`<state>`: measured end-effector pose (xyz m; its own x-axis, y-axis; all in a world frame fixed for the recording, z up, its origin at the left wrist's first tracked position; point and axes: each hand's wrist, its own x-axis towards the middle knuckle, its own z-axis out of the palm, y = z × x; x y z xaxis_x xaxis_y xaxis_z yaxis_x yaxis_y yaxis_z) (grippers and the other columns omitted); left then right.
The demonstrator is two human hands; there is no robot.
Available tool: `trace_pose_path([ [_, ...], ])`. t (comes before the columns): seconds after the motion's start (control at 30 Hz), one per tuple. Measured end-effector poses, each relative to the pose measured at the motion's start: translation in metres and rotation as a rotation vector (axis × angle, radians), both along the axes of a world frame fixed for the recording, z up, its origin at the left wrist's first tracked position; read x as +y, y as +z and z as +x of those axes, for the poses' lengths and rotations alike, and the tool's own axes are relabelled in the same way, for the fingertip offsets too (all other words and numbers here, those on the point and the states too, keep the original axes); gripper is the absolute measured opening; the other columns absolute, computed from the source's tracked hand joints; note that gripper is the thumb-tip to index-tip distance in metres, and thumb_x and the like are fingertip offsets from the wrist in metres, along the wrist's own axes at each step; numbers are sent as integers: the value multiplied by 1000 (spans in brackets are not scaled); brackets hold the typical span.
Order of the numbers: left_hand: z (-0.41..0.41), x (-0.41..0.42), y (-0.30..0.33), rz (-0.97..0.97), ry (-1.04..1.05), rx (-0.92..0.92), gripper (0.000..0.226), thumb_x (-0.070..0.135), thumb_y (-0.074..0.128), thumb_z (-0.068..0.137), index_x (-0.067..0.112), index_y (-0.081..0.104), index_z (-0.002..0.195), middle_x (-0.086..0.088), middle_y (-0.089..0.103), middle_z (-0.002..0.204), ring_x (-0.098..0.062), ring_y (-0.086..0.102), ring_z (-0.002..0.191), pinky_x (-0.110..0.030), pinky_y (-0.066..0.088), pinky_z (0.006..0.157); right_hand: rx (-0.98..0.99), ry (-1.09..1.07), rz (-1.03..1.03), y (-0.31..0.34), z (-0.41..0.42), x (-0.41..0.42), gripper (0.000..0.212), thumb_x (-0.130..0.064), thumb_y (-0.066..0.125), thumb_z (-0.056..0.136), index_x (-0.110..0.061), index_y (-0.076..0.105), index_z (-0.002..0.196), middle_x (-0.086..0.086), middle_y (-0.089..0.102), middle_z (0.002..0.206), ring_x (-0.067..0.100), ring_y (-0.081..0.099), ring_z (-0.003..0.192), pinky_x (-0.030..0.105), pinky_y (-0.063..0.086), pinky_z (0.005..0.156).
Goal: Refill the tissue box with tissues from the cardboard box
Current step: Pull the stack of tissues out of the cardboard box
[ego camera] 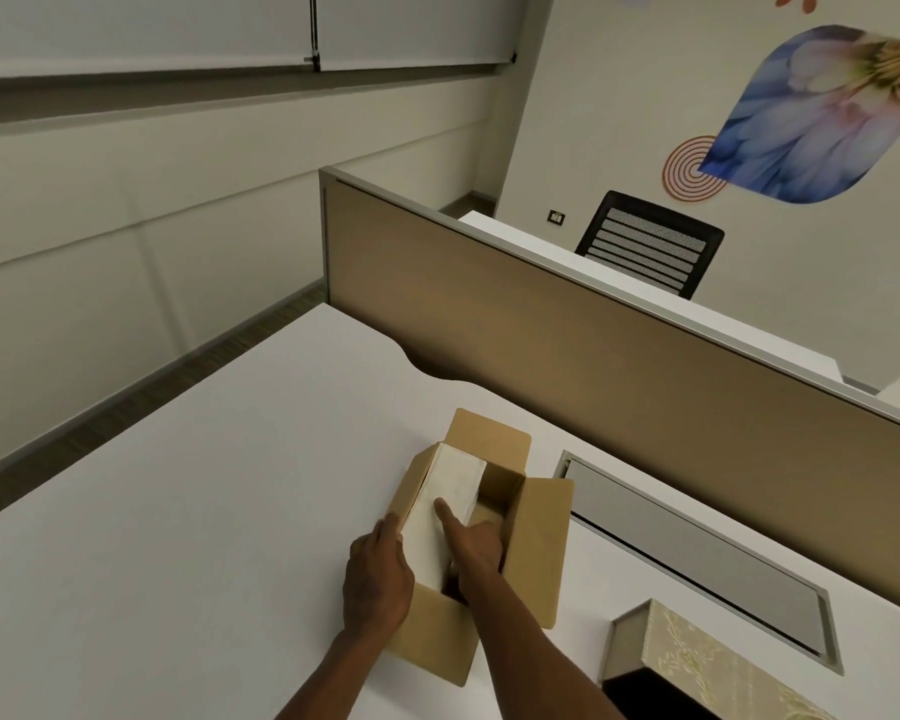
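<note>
My left hand [378, 579] braces the cardboard box [489, 558] at lower centre; my right hand [476, 545] grips the tissue pack [450, 493] inside. A snug fit may drag the box upward. The tissue box [707, 662] waits lower right on the surface [178, 511].

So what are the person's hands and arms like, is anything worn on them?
Both are bare. The left hand and the right hand show no gloves, rings or watch, and both forearms are uncovered down to the picture's bottom edge, with no sleeve in view.
</note>
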<state>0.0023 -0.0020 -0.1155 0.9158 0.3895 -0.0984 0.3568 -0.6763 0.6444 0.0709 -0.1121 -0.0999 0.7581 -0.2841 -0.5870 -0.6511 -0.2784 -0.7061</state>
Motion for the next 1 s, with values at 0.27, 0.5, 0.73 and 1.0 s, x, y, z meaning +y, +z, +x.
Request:
trace_pose_path([
  [0.27, -1, -2, -5, 7, 11, -13, 46, 35, 49, 101, 18, 49, 144, -8, 61, 135, -24, 62, 119, -34, 54, 98, 56, -90, 24, -17, 7, 11, 82, -81, 65, 74, -14, 54, 120, 6, 67, 119, 28, 69, 107, 44, 59, 98],
  [0.5, -1, -3, -8, 11, 1, -42, 44, 31, 55, 99, 14, 54, 139, -11, 65, 129, -26, 65, 113, -36, 57, 94, 109, -227, 223, -17, 16, 3, 83, -71, 83, 65, -14, 54, 118, 8, 68, 114, 32, 68, 104, 52, 56, 99],
  [0.73, -1, -3, -8, 28, 3, -64, 42, 30, 55, 99, 14, 55, 138, -11, 66, 128, -26, 65, 113, -36, 57, 93, 144, -82, 374, -14, 20, -7, 69, -58, 86, 71, -17, 54, 117, 10, 69, 114, 31, 69, 101, 50, 55, 102],
  [1.0, -2, -4, -7, 24, 23, -52, 43, 30, 51, 101, 15, 54, 140, -11, 64, 132, -26, 63, 117, -35, 57, 96, 53, 4, 155, -34, 8, 5, 119, -89, 76, 37, -23, 43, 130, 3, 63, 123, 26, 66, 108, 47, 58, 98],
])
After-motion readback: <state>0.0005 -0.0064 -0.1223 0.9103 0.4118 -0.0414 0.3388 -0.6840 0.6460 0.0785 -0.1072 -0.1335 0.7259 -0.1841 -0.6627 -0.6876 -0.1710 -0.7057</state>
